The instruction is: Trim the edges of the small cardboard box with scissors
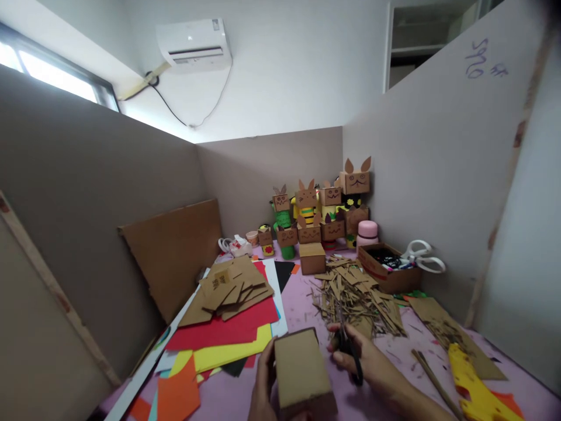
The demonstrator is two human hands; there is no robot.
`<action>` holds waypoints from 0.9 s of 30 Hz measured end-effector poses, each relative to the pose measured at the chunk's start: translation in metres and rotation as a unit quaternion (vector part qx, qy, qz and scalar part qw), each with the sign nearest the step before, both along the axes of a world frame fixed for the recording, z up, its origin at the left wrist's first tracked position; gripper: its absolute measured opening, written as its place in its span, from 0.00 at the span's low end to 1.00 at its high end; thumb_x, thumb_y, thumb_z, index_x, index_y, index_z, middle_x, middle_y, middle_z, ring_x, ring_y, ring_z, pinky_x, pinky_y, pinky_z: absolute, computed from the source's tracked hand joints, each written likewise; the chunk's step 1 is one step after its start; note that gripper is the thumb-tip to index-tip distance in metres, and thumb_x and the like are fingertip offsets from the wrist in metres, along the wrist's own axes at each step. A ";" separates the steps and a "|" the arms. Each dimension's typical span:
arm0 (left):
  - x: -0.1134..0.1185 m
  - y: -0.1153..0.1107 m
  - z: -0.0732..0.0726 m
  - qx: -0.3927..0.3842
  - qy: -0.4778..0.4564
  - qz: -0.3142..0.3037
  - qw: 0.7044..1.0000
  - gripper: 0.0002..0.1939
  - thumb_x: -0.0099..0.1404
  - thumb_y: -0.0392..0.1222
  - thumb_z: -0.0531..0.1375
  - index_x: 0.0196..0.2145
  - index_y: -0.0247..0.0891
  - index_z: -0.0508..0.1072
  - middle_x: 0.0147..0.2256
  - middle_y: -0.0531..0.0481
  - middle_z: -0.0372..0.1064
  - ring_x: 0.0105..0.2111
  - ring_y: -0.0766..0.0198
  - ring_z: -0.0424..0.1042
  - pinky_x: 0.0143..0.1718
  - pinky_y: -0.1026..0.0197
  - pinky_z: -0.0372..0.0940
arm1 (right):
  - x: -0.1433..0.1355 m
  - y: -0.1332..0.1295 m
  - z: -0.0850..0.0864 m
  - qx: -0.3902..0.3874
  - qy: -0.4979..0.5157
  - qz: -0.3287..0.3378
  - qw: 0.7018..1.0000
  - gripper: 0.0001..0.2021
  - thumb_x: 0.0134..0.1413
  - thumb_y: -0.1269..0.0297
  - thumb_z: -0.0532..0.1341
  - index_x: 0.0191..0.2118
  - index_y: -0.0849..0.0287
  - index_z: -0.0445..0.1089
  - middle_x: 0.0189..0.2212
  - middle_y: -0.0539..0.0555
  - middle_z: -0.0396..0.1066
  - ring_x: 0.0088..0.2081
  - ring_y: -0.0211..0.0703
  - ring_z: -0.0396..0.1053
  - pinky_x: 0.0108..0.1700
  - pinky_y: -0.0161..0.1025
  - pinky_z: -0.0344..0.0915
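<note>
The bottom edge cuts off the left hand (262, 383), and the cardboard box (302, 368) hides some of its fingers. The right hand (367, 352) covers part of the scissors (354, 358), whose blades blur into the scraps (350, 286). Front figures (310, 233) partly hide those behind; the yellow tool (470, 383) leaves the view.

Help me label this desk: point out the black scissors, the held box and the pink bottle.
Black scissors (349, 349): head view, on the handle.
Held box (301, 368): head view, on the top face.
Pink bottle (367, 230): head view, on the upper part.
</note>
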State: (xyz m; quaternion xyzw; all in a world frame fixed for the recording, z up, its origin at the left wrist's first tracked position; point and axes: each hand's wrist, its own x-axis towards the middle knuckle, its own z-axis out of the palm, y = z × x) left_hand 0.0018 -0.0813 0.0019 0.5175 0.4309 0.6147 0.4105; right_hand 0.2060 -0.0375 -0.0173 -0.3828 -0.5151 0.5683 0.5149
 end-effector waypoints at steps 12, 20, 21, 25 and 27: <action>-0.005 0.027 0.002 0.073 0.118 -0.102 0.985 0.44 0.43 0.52 0.71 0.55 0.41 0.60 0.56 0.36 0.62 0.56 0.44 0.63 0.56 0.48 0.59 | 0.008 -0.007 0.012 0.028 -0.056 -0.020 0.998 0.25 0.46 0.43 0.66 0.44 0.56 0.64 0.28 0.46 0.61 0.30 0.39 0.60 0.33 0.37 0.56; -0.017 0.042 -0.033 0.221 0.188 -0.047 0.956 0.44 0.42 0.42 0.72 0.57 0.47 0.62 0.55 0.37 0.64 0.56 0.42 0.64 0.55 0.41 0.61 | -0.003 -0.023 0.011 0.047 -0.048 0.093 0.993 0.33 0.44 0.46 0.68 0.54 0.53 0.61 0.44 0.56 0.69 0.39 0.47 0.68 0.44 0.43 0.62; -0.018 0.042 -0.032 0.223 0.190 -0.047 0.955 0.44 0.41 0.42 0.72 0.56 0.47 0.63 0.55 0.37 0.64 0.55 0.41 0.64 0.54 0.41 0.62 | -0.005 -0.024 0.011 0.047 -0.050 0.096 0.993 0.33 0.45 0.46 0.67 0.55 0.53 0.60 0.44 0.56 0.69 0.37 0.46 0.68 0.43 0.43 0.63; -0.016 0.034 -0.020 0.208 0.210 -0.092 0.951 0.46 0.40 0.36 0.73 0.57 0.47 0.62 0.57 0.36 0.61 0.59 0.39 0.59 0.55 0.39 0.61 | -0.011 -0.028 0.015 0.035 -0.026 0.104 0.994 0.31 0.46 0.49 0.68 0.55 0.55 0.61 0.46 0.58 0.69 0.43 0.50 0.67 0.47 0.44 0.62; -0.013 0.027 -0.014 0.207 0.188 -0.070 0.958 0.46 0.41 0.42 0.73 0.58 0.46 0.61 0.58 0.36 0.60 0.60 0.39 0.57 0.58 0.39 0.56 | -0.014 -0.030 0.020 0.035 0.004 0.120 0.992 0.30 0.47 0.51 0.68 0.55 0.55 0.61 0.47 0.58 0.69 0.48 0.52 0.66 0.50 0.45 0.61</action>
